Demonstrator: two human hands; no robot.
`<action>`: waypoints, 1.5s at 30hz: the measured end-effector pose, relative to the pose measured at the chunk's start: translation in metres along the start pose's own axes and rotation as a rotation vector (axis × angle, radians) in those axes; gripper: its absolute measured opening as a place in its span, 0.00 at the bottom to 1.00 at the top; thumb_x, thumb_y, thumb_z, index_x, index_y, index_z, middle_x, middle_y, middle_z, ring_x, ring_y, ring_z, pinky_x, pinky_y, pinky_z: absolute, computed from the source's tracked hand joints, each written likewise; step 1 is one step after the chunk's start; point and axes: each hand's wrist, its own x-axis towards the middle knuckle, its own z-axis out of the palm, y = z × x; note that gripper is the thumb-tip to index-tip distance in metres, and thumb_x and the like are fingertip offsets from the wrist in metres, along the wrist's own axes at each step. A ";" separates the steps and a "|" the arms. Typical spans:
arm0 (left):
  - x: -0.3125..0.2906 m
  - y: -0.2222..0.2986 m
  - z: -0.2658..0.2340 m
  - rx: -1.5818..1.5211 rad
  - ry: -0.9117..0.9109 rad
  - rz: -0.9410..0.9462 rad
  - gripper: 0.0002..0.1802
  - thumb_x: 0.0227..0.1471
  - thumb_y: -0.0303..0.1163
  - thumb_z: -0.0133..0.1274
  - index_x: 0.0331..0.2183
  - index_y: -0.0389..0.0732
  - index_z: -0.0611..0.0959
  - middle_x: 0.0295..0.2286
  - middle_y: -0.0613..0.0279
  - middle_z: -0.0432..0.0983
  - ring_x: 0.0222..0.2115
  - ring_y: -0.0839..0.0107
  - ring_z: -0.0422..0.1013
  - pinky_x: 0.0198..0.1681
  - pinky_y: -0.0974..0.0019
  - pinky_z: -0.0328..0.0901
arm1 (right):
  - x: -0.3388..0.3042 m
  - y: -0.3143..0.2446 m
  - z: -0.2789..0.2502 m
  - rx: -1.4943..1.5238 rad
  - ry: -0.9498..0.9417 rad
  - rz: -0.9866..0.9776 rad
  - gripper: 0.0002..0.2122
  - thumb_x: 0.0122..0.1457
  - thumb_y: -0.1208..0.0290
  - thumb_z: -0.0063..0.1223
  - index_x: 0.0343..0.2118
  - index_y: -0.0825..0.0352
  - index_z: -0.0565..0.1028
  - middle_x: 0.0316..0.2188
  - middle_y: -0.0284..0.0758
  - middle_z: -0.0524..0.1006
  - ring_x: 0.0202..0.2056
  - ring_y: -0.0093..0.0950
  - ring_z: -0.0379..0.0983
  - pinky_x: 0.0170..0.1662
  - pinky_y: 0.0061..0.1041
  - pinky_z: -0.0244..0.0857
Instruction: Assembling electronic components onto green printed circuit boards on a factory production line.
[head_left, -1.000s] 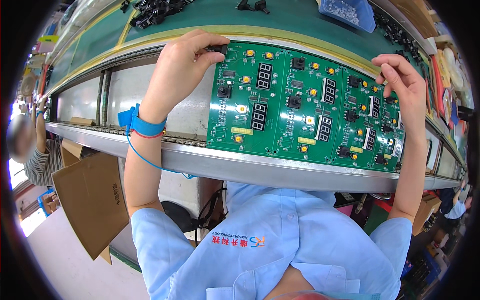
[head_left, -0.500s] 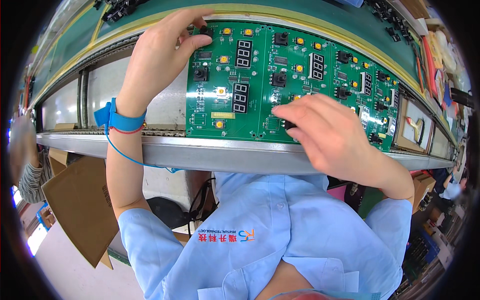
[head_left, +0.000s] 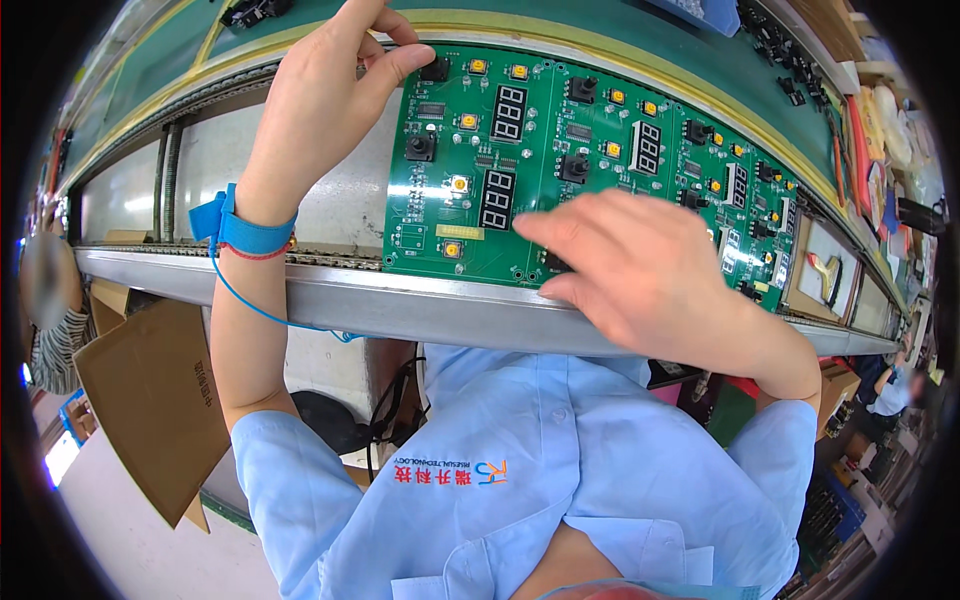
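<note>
A green circuit board panel point(head_left: 425, 200) lies on the conveyor rails, carrying black digit displays point(head_left: 509, 113), yellow-topped push buttons point(head_left: 469, 121) and black knobbed parts point(head_left: 420, 147). My left hand point(head_left: 335, 75), with a blue band point(head_left: 255, 236) on its wrist, is at the panel's far left corner. Its thumb tip is beside a black knobbed part point(head_left: 434, 70); the fingers are apart from the thumb and no held object shows. Over the near edge, my right hand point(head_left: 640, 265) has index finger and thumb spread around a black part point(head_left: 556, 262), mostly hidden under the hand.
A metal rail point(head_left: 330, 290) runs along the near side. Beyond the conveyor, a green surface point(head_left: 560, 25) holds loose black parts point(head_left: 775, 45) and a blue container point(head_left: 700, 12). Cardboard point(head_left: 155, 410) stands at lower left. Another person's striped sleeve point(head_left: 58, 350) is at far left.
My left thumb and fingers have come off the corner knobbed part. My right finger and thumb have parted and moved slightly left. The panel appears a little farther right in view.
</note>
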 end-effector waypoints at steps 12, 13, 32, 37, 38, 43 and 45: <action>0.006 -0.004 -0.009 -0.049 0.116 -0.072 0.24 0.49 0.21 0.54 0.50 0.33 0.71 0.26 0.58 0.73 0.23 0.71 0.71 0.28 0.70 0.65 | 0.138 0.116 -0.005 -0.122 0.159 0.372 0.15 0.52 0.64 0.57 0.40 0.67 0.75 0.40 0.43 0.74 0.42 0.42 0.71 0.44 0.37 0.65; 0.005 -0.006 -0.008 -0.055 0.117 -0.070 0.24 0.49 0.21 0.54 0.49 0.33 0.71 0.26 0.57 0.73 0.23 0.70 0.71 0.28 0.70 0.65 | 0.143 0.120 -0.003 -0.101 0.116 0.436 0.13 0.53 0.64 0.56 0.37 0.68 0.76 0.39 0.43 0.74 0.41 0.41 0.71 0.44 0.36 0.65; 0.002 -0.006 -0.012 -0.006 0.093 -0.061 0.22 0.49 0.25 0.55 0.48 0.36 0.72 0.26 0.54 0.74 0.25 0.61 0.73 0.29 0.64 0.66 | 0.145 0.100 0.001 -0.095 0.132 0.328 0.09 0.54 0.66 0.53 0.31 0.67 0.77 0.33 0.41 0.75 0.39 0.40 0.72 0.41 0.36 0.66; 0.001 -0.007 -0.011 -0.028 0.092 -0.055 0.22 0.49 0.24 0.55 0.48 0.36 0.72 0.26 0.53 0.74 0.25 0.60 0.73 0.29 0.64 0.66 | 0.135 0.103 0.006 -0.098 0.199 0.177 0.07 0.53 0.70 0.54 0.30 0.68 0.74 0.32 0.43 0.75 0.35 0.39 0.73 0.38 0.33 0.66; -0.001 -0.011 -0.011 -0.032 0.108 0.003 0.22 0.49 0.24 0.55 0.48 0.36 0.72 0.26 0.53 0.74 0.25 0.60 0.73 0.29 0.64 0.66 | 0.133 0.097 0.005 -0.008 0.253 0.121 0.06 0.53 0.71 0.55 0.30 0.68 0.74 0.31 0.42 0.75 0.32 0.38 0.73 0.36 0.31 0.66; -0.003 -0.020 -0.009 -0.025 0.143 0.057 0.22 0.49 0.24 0.55 0.48 0.36 0.72 0.26 0.52 0.75 0.26 0.58 0.73 0.30 0.62 0.66 | 0.108 0.052 0.002 0.456 -0.022 0.165 0.09 0.52 0.77 0.55 0.38 0.67 0.77 0.32 0.33 0.75 0.33 0.25 0.72 0.38 0.23 0.65; -0.002 -0.020 -0.009 -0.055 0.123 0.067 0.22 0.49 0.24 0.55 0.48 0.36 0.72 0.26 0.52 0.75 0.27 0.57 0.73 0.30 0.62 0.66 | 0.096 0.039 0.007 0.433 -0.019 0.034 0.09 0.50 0.76 0.56 0.36 0.63 0.77 0.28 0.36 0.72 0.31 0.34 0.72 0.35 0.30 0.65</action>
